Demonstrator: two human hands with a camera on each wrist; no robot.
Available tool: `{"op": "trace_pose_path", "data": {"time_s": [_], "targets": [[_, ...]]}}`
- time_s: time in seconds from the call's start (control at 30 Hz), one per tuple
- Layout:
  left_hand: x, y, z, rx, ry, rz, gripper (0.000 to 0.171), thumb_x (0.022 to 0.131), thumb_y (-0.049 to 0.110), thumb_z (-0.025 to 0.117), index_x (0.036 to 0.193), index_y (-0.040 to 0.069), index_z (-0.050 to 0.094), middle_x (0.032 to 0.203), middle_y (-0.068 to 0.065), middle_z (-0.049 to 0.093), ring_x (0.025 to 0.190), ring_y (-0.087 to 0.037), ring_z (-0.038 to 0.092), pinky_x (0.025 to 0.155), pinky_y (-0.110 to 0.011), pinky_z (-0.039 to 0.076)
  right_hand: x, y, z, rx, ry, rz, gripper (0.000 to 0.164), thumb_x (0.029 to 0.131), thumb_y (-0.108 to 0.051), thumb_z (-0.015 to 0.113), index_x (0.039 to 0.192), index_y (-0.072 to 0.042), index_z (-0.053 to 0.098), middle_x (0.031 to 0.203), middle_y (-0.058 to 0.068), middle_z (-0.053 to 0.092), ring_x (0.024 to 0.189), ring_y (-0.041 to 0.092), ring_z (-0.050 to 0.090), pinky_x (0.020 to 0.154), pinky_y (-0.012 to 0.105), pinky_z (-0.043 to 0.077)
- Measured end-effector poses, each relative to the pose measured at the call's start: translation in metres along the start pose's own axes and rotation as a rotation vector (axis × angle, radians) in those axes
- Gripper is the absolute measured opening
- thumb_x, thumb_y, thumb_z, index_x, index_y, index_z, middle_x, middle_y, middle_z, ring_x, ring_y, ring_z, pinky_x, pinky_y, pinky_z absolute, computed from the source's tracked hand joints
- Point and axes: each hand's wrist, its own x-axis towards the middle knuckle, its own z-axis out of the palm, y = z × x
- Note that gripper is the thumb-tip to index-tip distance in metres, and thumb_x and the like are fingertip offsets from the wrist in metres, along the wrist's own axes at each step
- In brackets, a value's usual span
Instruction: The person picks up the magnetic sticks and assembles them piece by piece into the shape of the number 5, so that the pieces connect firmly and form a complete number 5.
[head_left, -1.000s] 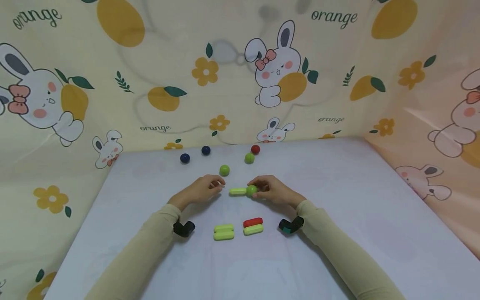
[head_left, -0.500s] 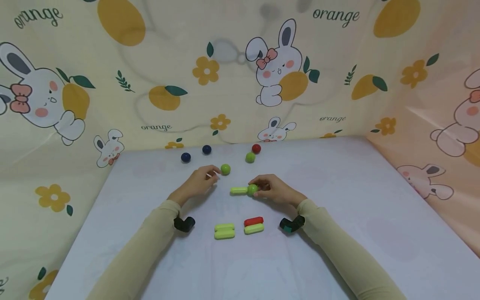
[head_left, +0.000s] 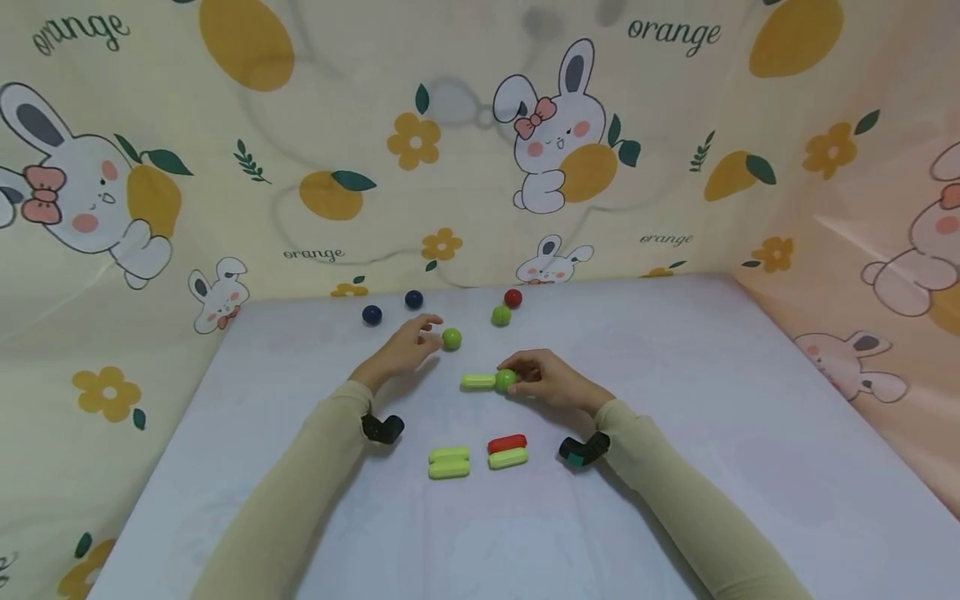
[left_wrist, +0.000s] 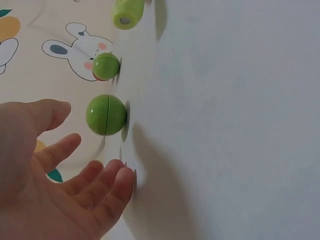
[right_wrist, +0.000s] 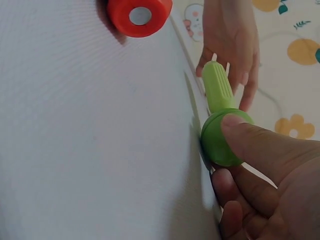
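Right-hand grip: the right hand (head_left: pixel 553 382) pinches a green ball (right_wrist: pixel 217 142) between thumb and fingers.
Joined rod: a light-green rod (head_left: pixel 477 382) meets the pinched ball and points from this grip toward the left hand.
Left-hand grip: the left hand (head_left: pixel 405 346) holds nothing, thumb and fingers spread wide.
Loose ball: a second green ball (left_wrist: pixel 106 115) sits just past the left fingertips, apart from them.
Nearer the wearer than the right grip: a red rod (head_left: pixel 507 443) beside a yellow-green rod (head_left: pixel 507 458).
Beyond both grips: a red ball (head_left: pixel 513 297).
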Motion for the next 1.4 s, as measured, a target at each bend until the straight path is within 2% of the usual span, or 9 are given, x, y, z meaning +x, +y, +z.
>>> {"op": "trace_pose_path", "data": {"time_s": [0.2,0.33,0.4,0.5,0.7,1.03,1.4], "targets": [[0.009,0.007,0.001,0.005,-0.023,0.017,0.054,0.104,0.026,0.051,0.154,0.014,0.035,0.158,-0.025,0.031,0.131,-0.040,0.047,0.112,-0.055,0.040,0.000,-0.002,-0.001,0.005,-0.006,-0.026,0.040,0.093,-0.012,0.073,0.131,-0.004,0.064,0.126,0.013,0.067,0.106,0.022,0.061,0.097,0.037,0.053],[0.014,0.011,0.003,0.030,-0.042,0.063,0.055,0.102,0.022,0.053,0.154,0.014,0.037,0.156,-0.025,0.034,0.129,-0.040,0.049,0.111,-0.054,0.042,-0.001,-0.001,-0.001,0.010,-0.002,-0.041,0.039,0.093,-0.011,0.072,0.130,-0.004,0.064,0.125,0.014,0.068,0.106,0.020,0.061,0.096,0.034,0.053],[0.018,0.011,0.005,0.054,-0.057,0.107,0.054,0.101,0.019,0.055,0.153,0.011,0.041,0.155,-0.025,0.038,0.131,-0.041,0.050,0.111,-0.053,0.042,-0.002,0.000,-0.001,0.012,0.000,-0.042,0.038,0.093,-0.011,0.072,0.130,-0.004,0.065,0.124,0.013,0.068,0.104,0.018,0.061,0.094,0.031,0.052],[0.020,0.011,0.006,0.085,-0.075,0.136,0.050,0.100,0.016,0.058,0.148,0.008,0.048,0.153,-0.023,0.046,0.132,-0.040,0.053,0.111,-0.052,0.044,-0.002,0.000,0.000,0.021,-0.001,-0.034,0.037,0.093,-0.011,0.072,0.130,-0.005,0.065,0.122,0.013,0.068,0.102,0.018,0.060,0.093,0.031,0.051],[0.019,0.010,0.006,0.094,-0.075,0.098,0.042,0.098,0.009,0.062,0.140,0.007,0.055,0.141,-0.022,0.056,0.123,-0.035,0.058,0.108,-0.048,0.046,-0.001,-0.002,0.000,0.018,0.003,-0.026,0.038,0.093,-0.012,0.072,0.130,-0.005,0.065,0.123,0.013,0.068,0.104,0.021,0.060,0.095,0.037,0.051],[0.018,0.003,0.008,0.074,-0.054,0.092,0.041,0.098,0.009,0.062,0.138,0.008,0.056,0.138,-0.020,0.057,0.121,-0.033,0.058,0.108,-0.046,0.047,-0.002,-0.002,0.000,-0.004,0.008,-0.014,0.038,0.093,-0.013,0.073,0.130,-0.006,0.065,0.123,0.012,0.068,0.102,0.019,0.058,0.093,0.030,0.051],[0.005,0.005,0.005,0.082,-0.058,0.079,0.040,0.098,0.010,0.062,0.138,0.008,0.056,0.139,-0.021,0.056,0.122,-0.033,0.058,0.108,-0.046,0.047,-0.001,0.000,0.000,-0.003,0.006,-0.001,0.038,0.093,-0.013,0.073,0.130,-0.007,0.066,0.119,0.009,0.067,0.101,0.019,0.057,0.091,0.028,0.051]]}}
